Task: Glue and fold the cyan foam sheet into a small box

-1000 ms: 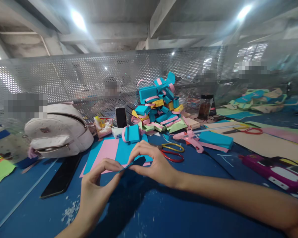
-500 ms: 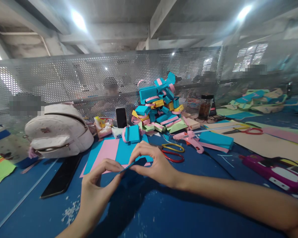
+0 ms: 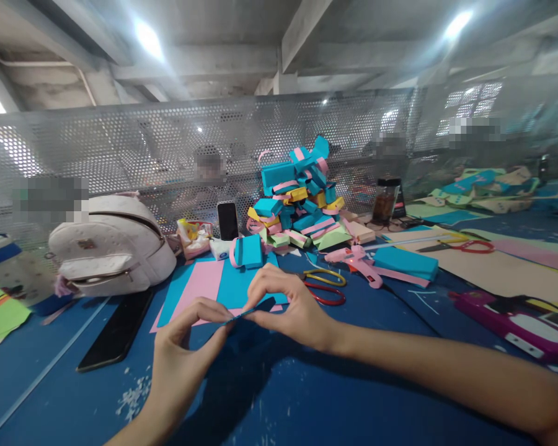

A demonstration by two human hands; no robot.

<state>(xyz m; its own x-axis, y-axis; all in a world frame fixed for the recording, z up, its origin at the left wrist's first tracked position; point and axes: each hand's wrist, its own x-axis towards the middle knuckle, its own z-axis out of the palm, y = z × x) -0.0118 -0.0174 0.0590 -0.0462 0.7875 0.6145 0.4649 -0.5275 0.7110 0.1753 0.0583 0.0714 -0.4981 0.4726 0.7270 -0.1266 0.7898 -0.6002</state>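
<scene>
Over the near blue table (image 3: 307, 396) – left hand (image 3: 186, 347) and right hand (image 3: 288, 306) both pinch one dark blue paper strip (image 3: 253, 308) between fingertips | beyond: pink and blue sheets (image 3: 204, 282), scissors (image 3: 323, 285) | far – stacked paper boxes (image 3: 300, 198)

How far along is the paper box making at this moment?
Done: a heap of folded boxes stands at the back. In hand: left hand and right hand pinch a dark blue strip between them. Left: flat pink and blue sheets lie unfolded, with scissors and glue gun beside.
</scene>
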